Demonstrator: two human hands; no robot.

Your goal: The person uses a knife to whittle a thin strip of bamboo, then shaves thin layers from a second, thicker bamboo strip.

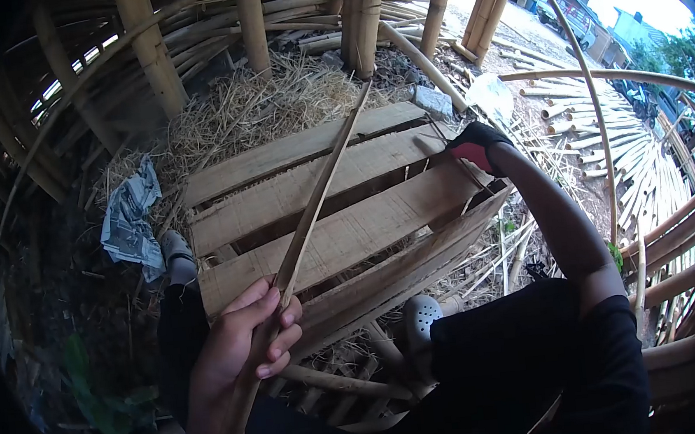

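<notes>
My bare left hand (252,331) is closed around a long split bamboo strip (322,190). The strip slants up and away across a wooden slatted crate (260,210), and its lower end runs back along my left forearm. At the right end of the crate is my right hand (480,149), in a black and red glove. Its fingers are curled and face away from me, so what they grip is hidden. Thin slivers lie on the slats beside the glove.
Dry shavings (248,114) are heaped behind the crate, beneath upright bamboo posts (362,21). Crumpled newspaper (134,219) lies at left. Many cut bamboo poles (618,144) cover the ground at right. A grey clog (424,319) shows beside the crate.
</notes>
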